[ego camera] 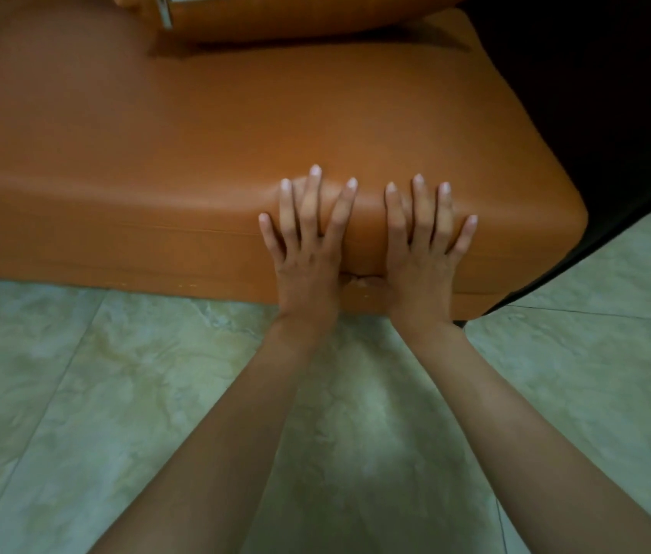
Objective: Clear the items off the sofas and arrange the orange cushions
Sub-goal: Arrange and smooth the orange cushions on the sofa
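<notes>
Here, both hands lie flat against the front edge of the big orange seat cushion (195, 153), side by side and close together near its right front corner. The left hand (307, 249) has its fingers straight and spread, the fingertips reaching over the rounded top edge and denting the surface slightly. The right hand (423, 249) lies the same way, fingers straight and fanned, its little finger pointing out toward the corner. Neither hand curls round anything; they press on the cushion with open palms (the thumbs are tucked low at the bottom seam and hard to make out). The cushion fills the upper left and middle of the view, its front face running along the pale green marbled floor tiles (75, 373). A second orange cushion (295, 22) lies on the seat at the top of the view, with a metal zip pull (164, 12) hanging at its left end. To the right of the seat cushion sits a dark, almost black part of the sofa (595, 94), too shadowed to tell its detail. Both bare forearms stretch up from the bottom of the view over the floor.
</notes>
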### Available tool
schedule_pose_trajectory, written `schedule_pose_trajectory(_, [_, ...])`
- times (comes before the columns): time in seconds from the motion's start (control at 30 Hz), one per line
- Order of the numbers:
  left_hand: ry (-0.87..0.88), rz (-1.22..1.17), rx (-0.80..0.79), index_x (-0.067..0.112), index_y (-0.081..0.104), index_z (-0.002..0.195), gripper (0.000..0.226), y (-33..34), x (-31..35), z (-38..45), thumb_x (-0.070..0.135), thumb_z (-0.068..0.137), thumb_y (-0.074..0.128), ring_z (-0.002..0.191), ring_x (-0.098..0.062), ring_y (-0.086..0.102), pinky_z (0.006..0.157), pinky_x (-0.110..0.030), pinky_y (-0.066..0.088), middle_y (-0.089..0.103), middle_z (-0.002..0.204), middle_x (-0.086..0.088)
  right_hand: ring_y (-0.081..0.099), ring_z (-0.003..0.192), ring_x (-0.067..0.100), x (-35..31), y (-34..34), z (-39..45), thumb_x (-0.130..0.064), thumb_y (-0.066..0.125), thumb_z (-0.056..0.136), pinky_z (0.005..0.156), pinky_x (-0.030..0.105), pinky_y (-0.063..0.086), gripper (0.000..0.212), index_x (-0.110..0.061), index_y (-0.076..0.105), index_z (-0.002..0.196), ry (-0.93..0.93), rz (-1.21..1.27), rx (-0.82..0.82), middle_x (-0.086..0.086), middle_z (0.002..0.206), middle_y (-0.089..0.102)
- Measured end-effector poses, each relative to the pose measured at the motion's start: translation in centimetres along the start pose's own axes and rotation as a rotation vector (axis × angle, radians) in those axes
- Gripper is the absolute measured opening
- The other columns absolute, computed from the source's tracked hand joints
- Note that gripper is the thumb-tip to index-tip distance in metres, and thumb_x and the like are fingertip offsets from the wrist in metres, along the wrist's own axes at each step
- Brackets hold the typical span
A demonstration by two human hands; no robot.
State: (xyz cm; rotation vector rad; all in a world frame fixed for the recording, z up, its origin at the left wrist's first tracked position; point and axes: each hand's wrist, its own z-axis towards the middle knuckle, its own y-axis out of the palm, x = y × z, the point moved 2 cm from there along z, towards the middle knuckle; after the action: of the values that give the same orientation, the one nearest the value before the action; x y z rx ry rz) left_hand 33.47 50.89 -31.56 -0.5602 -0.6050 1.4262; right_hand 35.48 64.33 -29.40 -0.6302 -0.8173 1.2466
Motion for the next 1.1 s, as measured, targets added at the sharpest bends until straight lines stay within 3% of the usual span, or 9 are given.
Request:
schedule_pose_trajectory(0.2, [-0.017, 0.020, 0.044, 0.038, 0.005, 0.162, 0.102, 0.8, 0.5, 0.2, 0.058, 0.089, 0.073, 0.155, -0.034, 0.014, 0.126, -0.057, 0.004, 0.013, 0.167, -0.004, 0.007, 0.152, 0.038, 0.5, 0.8, 0.2, -0.080, 0.077, 0.057, 0.119, 0.061, -0.007, 0.145, -0.019, -0.002, 0.162, -0.052, -0.020, 0.051, 0.013, 0.165, 0.004])
schedule_pose_trajectory(0.33, [-0.016, 0.025, 0.056, 0.037, 0.015, 0.161, 0.073, 0.7, 1.0, 0.6, 0.041, 0.101, 0.056, 0.154, -0.035, 0.021, 0.124, -0.058, 0.015, 0.021, 0.168, -0.006, 0.005, 0.152, 0.040, 0.3, 1.1, 0.6, -0.077, 0.079, 0.056, 0.120, 0.066, -0.004, 0.147, -0.016, -0.003, 0.162, -0.065, -0.049, 0.017, 0.016, 0.165, 0.002])
schedule_pose_trajectory(0.4, [-0.037, 0.052, 0.019, 0.036, 0.014, 0.163, 0.089, 0.2, 0.7, 0.9, 0.053, 0.092, 0.065, 0.154, -0.035, 0.024, 0.124, -0.059, 0.022, 0.024, 0.168, -0.007, 0.004, 0.152, 0.040, 0.0, 0.6, 0.6, -0.075, 0.080, 0.054, 0.118, 0.066, -0.002, 0.149, -0.016, -0.004, 0.162, -0.056, -0.059, -0.018, 0.016, 0.165, 0.002])
schedule_pose_trajectory(0.47, [-0.012, 0.000, -0.142, 0.035, 0.009, 0.164, 0.133, -0.8, 0.5, 0.6, 0.072, 0.058, 0.079, 0.156, -0.037, 0.017, 0.124, -0.059, 0.012, 0.016, 0.171, -0.008, 0.001, 0.153, 0.040, 0.0, -0.1, 0.4, -0.070, 0.085, 0.052, 0.117, 0.063, -0.009, 0.151, -0.017, -0.004, 0.162, -0.054, 0.022, -0.051, 0.015, 0.165, 0.000])
schedule_pose_trajectory(0.53, [0.006, -0.067, -0.219, 0.035, 0.007, 0.164, 0.150, -2.1, 0.5, 0.5, 0.074, 0.041, 0.083, 0.158, -0.038, 0.014, 0.124, -0.060, 0.010, 0.012, 0.172, -0.008, 0.002, 0.155, 0.039, 0.1, -1.0, 0.2, -0.064, 0.090, 0.049, 0.118, 0.063, -0.010, 0.152, -0.018, 0.000, 0.163, -0.041, 0.089, -0.071, 0.014, 0.167, 0.001])
schedule_pose_trajectory(0.63, [-0.002, -0.108, -0.265, 0.038, 0.008, 0.164, 0.147, -4.1, 0.1, 0.6, 0.063, 0.045, 0.092, 0.159, -0.034, 0.011, 0.124, -0.059, 0.013, 0.011, 0.173, -0.004, 0.008, 0.157, 0.039, -0.4, -2.5, -0.2, -0.062, 0.091, 0.050, 0.120, 0.065, -0.001, 0.146, -0.020, 0.009, 0.163, -0.003, 0.144, -0.079, 0.015, 0.169, 0.009])
schedule_pose_trajectory(0.77, [0.067, -0.136, -0.296, 0.039, 0.011, 0.164, 0.138, -5.9, -1.6, 0.4, 0.052, 0.054, 0.093, 0.160, -0.027, 0.005, 0.124, -0.057, 0.006, 0.007, 0.174, 0.002, 0.012, 0.158, 0.033, -2.7, -3.8, -1.3, -0.064, 0.086, 0.063, 0.121, 0.064, 0.003, 0.133, -0.026, 0.008, 0.163, -0.023, 0.121, -0.044, 0.011, 0.170, 0.015])
schedule_pose_trajectory(0.93, [0.021, -0.065, -0.294, 0.039, 0.015, 0.164, 0.131, -8.7, -4.3, 1.5, 0.042, 0.058, 0.092, 0.160, -0.027, 0.010, 0.123, -0.057, 0.012, 0.012, 0.173, 0.003, 0.021, 0.155, 0.033, -4.2, -6.1, -0.9, -0.046, 0.079, 0.080, 0.118, 0.066, 0.019, 0.102, -0.025, 0.021, 0.161, -0.044, 0.158, -0.014, 0.010, 0.167, 0.025])
schedule_pose_trajectory(1.1, [0.022, -0.107, -0.381, 0.039, 0.016, 0.164, 0.133, -15.9, -4.9, 5.1, 0.055, 0.055, 0.092, 0.159, -0.030, 0.008, 0.123, -0.059, 0.014, 0.011, 0.173, 0.002, 0.016, 0.156, 0.035, -3.3, -13.3, 2.2, -0.038, 0.082, 0.078, 0.119, 0.067, 0.014, 0.098, -0.023, 0.030, 0.159, -0.061, 0.310, -0.072, 0.011, 0.167, 0.024])
